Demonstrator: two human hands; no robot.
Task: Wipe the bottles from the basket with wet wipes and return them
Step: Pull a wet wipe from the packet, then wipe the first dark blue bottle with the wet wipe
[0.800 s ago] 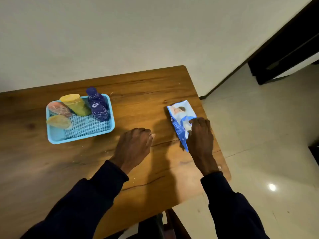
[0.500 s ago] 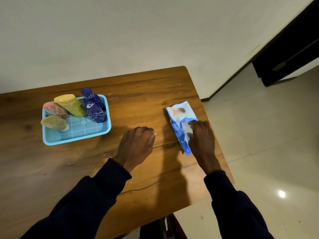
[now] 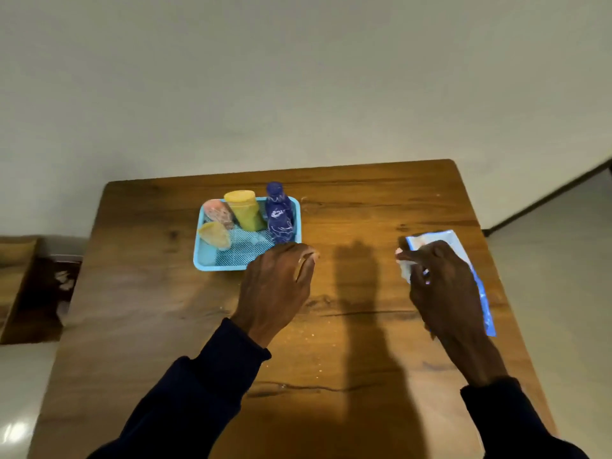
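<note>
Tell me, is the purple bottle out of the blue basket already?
No, the purple bottle stands inside the blue basket, beside the yellow one.

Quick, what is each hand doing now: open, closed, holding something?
Left hand: loosely curled beside the blue basket, holding nothing.
Right hand: closed on a white wet wipe, over the wipes pack.

Dim, warm indoor light. Tall dark shadow down the table (image 3: 364, 200) centre. Glare spot on floor (image 3: 15, 432), bottom left. Soft focus throughout; wide-angle bending at edges.
</note>
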